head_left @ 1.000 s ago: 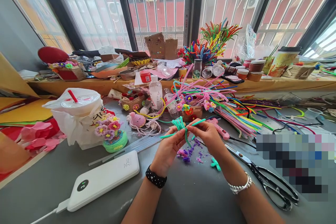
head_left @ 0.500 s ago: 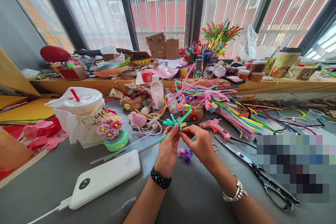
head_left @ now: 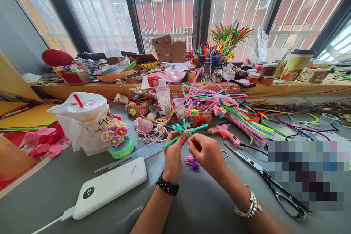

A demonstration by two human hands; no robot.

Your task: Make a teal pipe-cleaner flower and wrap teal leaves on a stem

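Note:
Over the middle of the grey table, my left hand (head_left: 174, 157) is closed on a bundle of looped turquoise-green pipe cleaners (head_left: 178, 128). Loose ends stick out: one down to the left, one up, one to the right above my right hand (head_left: 205, 150). That hand's thumb and forefinger are pinched together at the bundle's near right side, on the pipe cleaner; its exact end is hidden behind the fingers. Below both hands lies a small purple and pink fuzzy piece (head_left: 192, 162).
Large scissors (head_left: 257, 166) and a pink glue gun (head_left: 226, 133) lie right. A white power bank (head_left: 111, 187), a green pot of fuzzy flowers (head_left: 120, 148) and a bagged drink cup (head_left: 86, 124) stand left. Behind are loose pipe cleaners (head_left: 246, 124) and a bottle (head_left: 163, 98).
The pipe cleaner bundle has turned slightly and sits a little lower; one end that pointed up to the right now points nearly level to the right. My right hand has shifted slightly.

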